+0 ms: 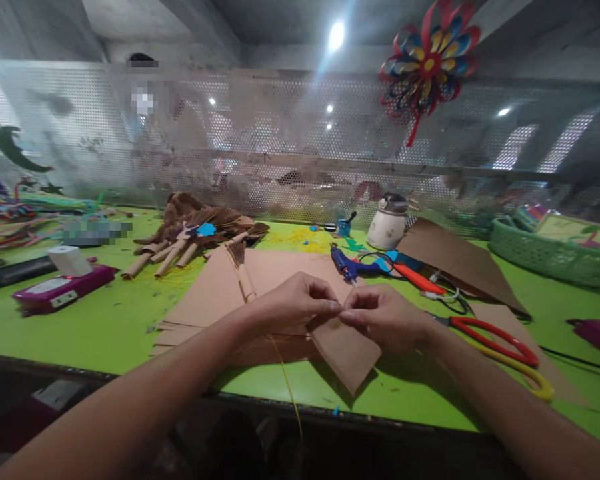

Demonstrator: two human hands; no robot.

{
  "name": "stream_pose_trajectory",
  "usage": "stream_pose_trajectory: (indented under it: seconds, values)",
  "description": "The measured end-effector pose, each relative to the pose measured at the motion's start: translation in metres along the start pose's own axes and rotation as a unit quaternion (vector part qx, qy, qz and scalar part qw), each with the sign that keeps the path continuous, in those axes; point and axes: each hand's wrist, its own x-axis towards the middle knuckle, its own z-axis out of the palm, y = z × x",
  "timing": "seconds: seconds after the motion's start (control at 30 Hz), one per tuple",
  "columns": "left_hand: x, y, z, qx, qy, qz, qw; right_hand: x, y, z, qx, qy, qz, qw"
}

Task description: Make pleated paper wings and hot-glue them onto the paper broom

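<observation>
A small piece of brown paper (347, 353) is pinched at its top edge between both hands, near the table's front edge. My left hand (305, 300) holds it with thumb and forefinger pressed together, and my right hand (380, 313) grips it just beside, the fingertips almost touching. Under and behind them lies a stack of brown paper sheets (215, 287). On the stack, left of my left hand, rests a rolled paper piece with a fringed end (243, 273). Yellow string (285, 373) hangs over the front edge. A blue glue gun (345, 263) lies just behind my hands.
Red and yellow-handled scissors (500, 340) lie by my right forearm. Paper bundles (175, 240) and a purple power strip (65, 287) are left. Behind stand a white bottle (387, 223) and a green basket (555, 257). A flower ornament (429, 65) hangs above.
</observation>
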Motion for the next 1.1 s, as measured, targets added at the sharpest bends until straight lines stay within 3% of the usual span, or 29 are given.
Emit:
stream_pose_trajectory:
  seconds: [0.1, 0.2, 0.3, 0.47, 0.53, 0.63, 0.77, 0.9, 1.0, 1.1]
  values:
    - [0.001, -0.002, -0.005, -0.054, 0.021, 0.015, 0.998, 0.000, -0.003, -0.008, -0.030, 0.016, -0.063, 0.997]
    - [0.000, -0.001, -0.010, -0.121, 0.032, 0.021, 0.992, -0.002, -0.005, -0.012, -0.026, -0.017, -0.135, 0.990]
    - [-0.002, -0.002, -0.005, -0.164, 0.000, 0.006, 0.986, -0.004, -0.008, -0.008, -0.066, -0.055, -0.199, 0.976]
    - [0.003, -0.011, 0.009, -0.208, -0.069, -0.015, 0.976, -0.010, -0.020, -0.004, -0.148, 0.006, -0.276, 0.950]
    - [0.005, -0.011, 0.007, -0.235, -0.032, -0.004, 0.971, -0.011, -0.024, -0.007, -0.151, 0.002, -0.246, 0.957]
    - [0.003, -0.003, -0.003, -0.191, 0.051, 0.043, 0.979, -0.012, -0.021, -0.010, -0.135, -0.045, -0.136, 0.980]
    - [-0.002, 0.007, -0.008, -0.044, 0.025, 0.049, 0.998, -0.010, -0.012, -0.007, -0.050, -0.077, -0.016, 0.996]
    - [-0.001, 0.005, -0.004, 0.037, 0.067, 0.030, 0.997, -0.005, -0.011, -0.004, -0.085, 0.010, -0.031, 0.996]
    - [0.000, 0.002, -0.002, -0.015, 0.094, 0.046, 0.994, 0.000, -0.007, -0.008, -0.054, 0.077, -0.070, 0.993]
    - [0.000, 0.001, 0.000, -0.078, 0.105, 0.044, 0.990, 0.004, 0.000, -0.010, 0.030, 0.106, -0.085, 0.990]
